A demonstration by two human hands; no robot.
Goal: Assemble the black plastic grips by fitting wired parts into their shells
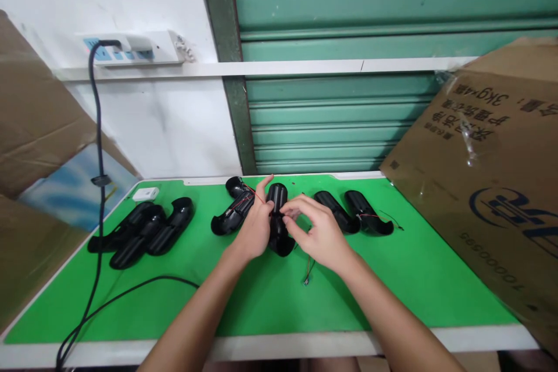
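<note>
In front of me a black curved plastic housing [278, 195] lies on the green mat, its lower end [281, 244] showing between my hands. My left hand [255, 224] grips its left side, with the thumb on the middle part and the index finger pointing up. My right hand [321, 232] is at its right side, thumb and fingers drawn together at the middle; whatever they pinch is too small to make out. Thin red and dark wires run below the right hand to a small circuit board [306, 281] on the mat.
More black housings lie left [150, 232], beside my left hand [233, 212], and right [368, 215], some with thin wires. A white adapter [146, 193] sits at the back left. A black cable [99, 157] drops from the power strip [131, 48]. Cardboard boxes [479, 174] flank the table.
</note>
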